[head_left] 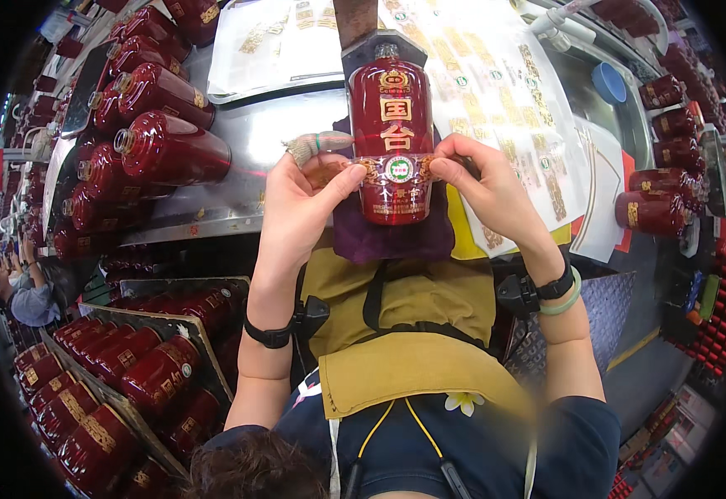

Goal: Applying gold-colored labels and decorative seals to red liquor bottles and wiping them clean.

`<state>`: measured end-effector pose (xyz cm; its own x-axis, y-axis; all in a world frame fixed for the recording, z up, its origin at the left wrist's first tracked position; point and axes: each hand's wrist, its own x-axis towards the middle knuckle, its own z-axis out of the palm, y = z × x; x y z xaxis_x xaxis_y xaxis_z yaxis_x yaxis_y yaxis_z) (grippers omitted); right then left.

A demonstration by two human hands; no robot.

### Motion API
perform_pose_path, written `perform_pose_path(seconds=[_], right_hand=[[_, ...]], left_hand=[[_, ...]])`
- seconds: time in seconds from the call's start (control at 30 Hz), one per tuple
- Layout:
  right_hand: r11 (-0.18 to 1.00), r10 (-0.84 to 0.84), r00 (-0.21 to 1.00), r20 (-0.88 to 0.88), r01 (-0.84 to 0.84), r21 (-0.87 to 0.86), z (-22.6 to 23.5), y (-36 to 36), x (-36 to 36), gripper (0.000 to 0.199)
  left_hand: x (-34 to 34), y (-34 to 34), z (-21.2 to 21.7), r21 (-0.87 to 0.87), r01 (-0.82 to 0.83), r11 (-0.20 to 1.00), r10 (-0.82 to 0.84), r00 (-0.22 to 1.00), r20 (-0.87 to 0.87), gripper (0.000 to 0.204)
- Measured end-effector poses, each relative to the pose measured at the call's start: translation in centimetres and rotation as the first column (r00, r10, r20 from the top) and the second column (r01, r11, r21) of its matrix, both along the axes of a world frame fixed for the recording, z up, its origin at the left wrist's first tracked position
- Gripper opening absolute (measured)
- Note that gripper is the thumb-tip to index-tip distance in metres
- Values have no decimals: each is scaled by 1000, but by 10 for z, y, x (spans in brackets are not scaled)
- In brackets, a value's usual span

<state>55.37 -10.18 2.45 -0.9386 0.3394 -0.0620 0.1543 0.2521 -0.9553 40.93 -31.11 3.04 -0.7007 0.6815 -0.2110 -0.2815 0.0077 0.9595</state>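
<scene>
A dark red glass bottle (pixel 392 91) with gold characters lies on its back in front of me, its neck pointing away. Its lower part rests over a purple cloth (pixel 350 237). Across the bottle's front runs a gold-patterned decal strip (pixel 398 170) with a round green-and-white emblem. At the strip's left end, my left hand (pixel 300 187) pinches it between thumb and fingers; one finger wears a pale finger cover. My right hand (pixel 496 187) pinches the right end with thumb and forefinger. Whether the strip's whole back touches the glass, I cannot tell.
White sheets of gold decals (pixel 496 91) cover the bench at right, with another sheet (pixel 271 46) at back left. Several red bottles (pixel 171 150) crowd the left. A crate of bottles (pixel 159 370) stands lower left. A blue bowl (pixel 609 83) sits far right.
</scene>
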Motion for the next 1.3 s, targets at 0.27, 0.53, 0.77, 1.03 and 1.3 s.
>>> perform_pose_path(seconds=[0.27,0.53,0.77,1.03,1.3], right_hand=[[1000,-8,1000,18,8,7,2,-1,-1,21],[1000,-10,1000,-3,10,-7,1,0,-2,20],[1000,-16,995,97,16,0,8,0,0,19],[996,-9,1000,23,11,-92,-3,3,0,18],[997,-13,998,55,17,-71,1,1,-1,19]], left_hand=[[-1,0,-1,17,0,1000,0,1000,19,37],[-3,0,-6,-39,0,999,1,1000,4,43],[-5,1,-12,-52,-1,999,3,1000,27,51],[-12,-3,-19,93,-19,995,4,988,156,40],[-18,-6,-10,21,106,994,-107,989,106,46]])
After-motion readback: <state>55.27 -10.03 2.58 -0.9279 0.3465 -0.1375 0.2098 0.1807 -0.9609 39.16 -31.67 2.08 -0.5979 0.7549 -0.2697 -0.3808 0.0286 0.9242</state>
